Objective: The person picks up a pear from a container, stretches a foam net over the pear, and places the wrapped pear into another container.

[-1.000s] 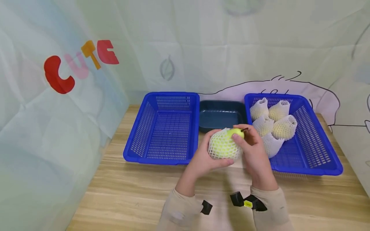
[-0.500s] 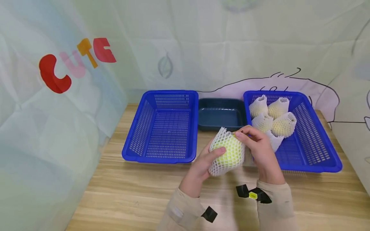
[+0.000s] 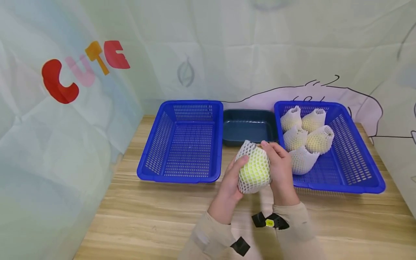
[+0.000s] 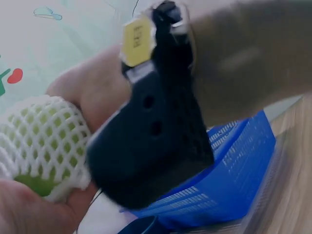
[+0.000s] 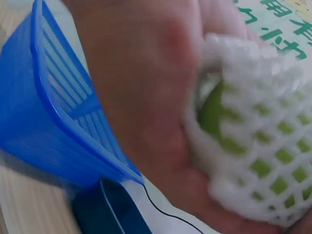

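Note:
A yellow-green pear [image 3: 256,169] in a white foam net [image 3: 249,187] is held above the table, between both hands. My left hand [image 3: 230,182] grips it from the left, thumb across the net. At its right side, my right hand [image 3: 280,168] pinches the net's upper edge close to the stem, which is mostly hidden by the fingers. In the left wrist view, green skin of the pear [image 4: 41,185] shows below the net. The right wrist view has the net [image 5: 273,161] close up against the right hand [image 5: 141,92].
Several netted pears [image 3: 303,160] lie in the right blue basket [image 3: 354,187]. A second blue basket [image 3: 191,151] stands at the left, its holed floor visible. Between them sits a dark teal tray [image 3: 250,142]. A printed cloth [image 3: 208,54] hangs behind the wooden table [image 3: 156,216].
The net now covers the pear's top, which was bare a second ago. The pear has turned more upright in my left hand. My right hand has moved left from its half-second-ago position.

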A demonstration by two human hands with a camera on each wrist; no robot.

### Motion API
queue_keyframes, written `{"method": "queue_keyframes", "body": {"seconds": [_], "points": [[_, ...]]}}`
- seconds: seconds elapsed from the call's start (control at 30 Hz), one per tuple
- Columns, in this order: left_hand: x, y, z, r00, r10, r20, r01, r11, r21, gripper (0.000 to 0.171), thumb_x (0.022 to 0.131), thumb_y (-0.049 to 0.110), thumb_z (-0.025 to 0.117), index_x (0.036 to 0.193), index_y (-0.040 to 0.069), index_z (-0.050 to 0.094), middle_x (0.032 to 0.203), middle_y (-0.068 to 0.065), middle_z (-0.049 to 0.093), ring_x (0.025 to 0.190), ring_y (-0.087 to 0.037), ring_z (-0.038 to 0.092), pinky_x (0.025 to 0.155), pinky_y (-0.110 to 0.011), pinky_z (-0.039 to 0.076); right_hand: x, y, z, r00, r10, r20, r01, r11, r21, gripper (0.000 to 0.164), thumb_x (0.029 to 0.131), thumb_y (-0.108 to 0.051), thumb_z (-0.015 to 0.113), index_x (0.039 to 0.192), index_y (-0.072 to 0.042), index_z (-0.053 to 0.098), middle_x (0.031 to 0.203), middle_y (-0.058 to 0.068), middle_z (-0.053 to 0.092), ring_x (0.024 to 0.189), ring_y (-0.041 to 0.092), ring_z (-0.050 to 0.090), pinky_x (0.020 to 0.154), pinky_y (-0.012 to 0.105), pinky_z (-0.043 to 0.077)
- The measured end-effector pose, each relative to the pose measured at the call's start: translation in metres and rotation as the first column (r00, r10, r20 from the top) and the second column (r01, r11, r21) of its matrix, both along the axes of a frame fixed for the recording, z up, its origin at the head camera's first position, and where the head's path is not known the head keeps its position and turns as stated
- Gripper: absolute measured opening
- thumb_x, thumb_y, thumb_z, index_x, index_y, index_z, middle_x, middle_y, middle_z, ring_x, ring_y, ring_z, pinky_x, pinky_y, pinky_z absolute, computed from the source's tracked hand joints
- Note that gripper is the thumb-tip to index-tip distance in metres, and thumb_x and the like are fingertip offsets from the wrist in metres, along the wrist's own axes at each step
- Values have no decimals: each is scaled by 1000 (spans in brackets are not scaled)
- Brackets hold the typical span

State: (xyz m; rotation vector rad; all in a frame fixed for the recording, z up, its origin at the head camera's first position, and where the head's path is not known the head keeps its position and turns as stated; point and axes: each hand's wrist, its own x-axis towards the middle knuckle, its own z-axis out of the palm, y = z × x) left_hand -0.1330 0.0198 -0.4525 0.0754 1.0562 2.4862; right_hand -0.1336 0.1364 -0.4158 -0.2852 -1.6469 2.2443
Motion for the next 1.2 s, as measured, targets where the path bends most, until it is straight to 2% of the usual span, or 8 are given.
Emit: {"method": "queue_keyframes", "body": {"seconds": [0.23,0.43,0.63,0.8,0.93,1.07,1.13,1.2], "points": [[-1,-4,-7,993,-102,-53,106,991,80,46,89,49,48,125,20,42,111,0,52,97,-13,51,84,-29,42,-2,1,-3,994,-108,-33,102,983,-154,21,90,-11,60,75,-5,73,80,5,68,81,20,60,72,25,49],[0,-13,-14,959,-268,-91,272,961,42,83,79,50,65,143,19,22,119,-9,47,99,-21,53,79,-41,49,1,2,-1,991,-99,-94,95,994,-46,19,88,-9,62,81,5,72,82,8,62,89,24,54,77,26,46],[3,-4,-10,992,-121,-34,123,990,61,66,82,40,62,135,13,32,110,-5,50,94,-14,52,81,-27,45,3,-4,1,979,-81,-188,97,993,75,15,87,0,60,78,8,71,84,8,60,86,23,56,72,22,50],[6,2,-5,995,-60,82,53,995,88,53,86,40,54,129,14,37,103,-3,54,87,-13,54,72,-25,45,3,-6,1,978,-66,-197,87,991,100,17,88,0,58,81,9,70,86,7,62,89,23,57,75,24,49],[5,4,-3,991,-31,127,23,998,65,54,87,41,49,131,12,37,101,-3,55,88,-14,54,72,-26,44,5,3,-3,969,130,-211,-113,989,92,28,97,-22,47,88,-9,70,96,-1,65,101,17,55,90,23,41],[4,2,-3,997,-16,76,11,998,56,58,89,40,47,136,7,35,106,-5,54,92,-15,55,78,-28,45,7,15,-8,871,394,-295,-366,919,145,30,95,-38,48,118,-18,53,124,2,55,118,14,45,98,22,33],[4,1,-3,999,-32,36,30,998,50,59,91,40,46,137,5,34,107,-4,54,93,-14,55,79,-27,46,7,19,-9,828,470,-304,-429,882,195,56,89,-34,61,136,-20,33,137,12,43,123,16,41,99,23,34],[4,-1,-3,998,-70,-2,70,997,43,59,93,40,42,137,2,33,108,-3,55,93,-12,56,80,-26,46,8,21,-8,820,507,-264,-461,860,219,82,83,-22,70,144,-21,17,142,20,34,123,18,42,96,23,38]]}}
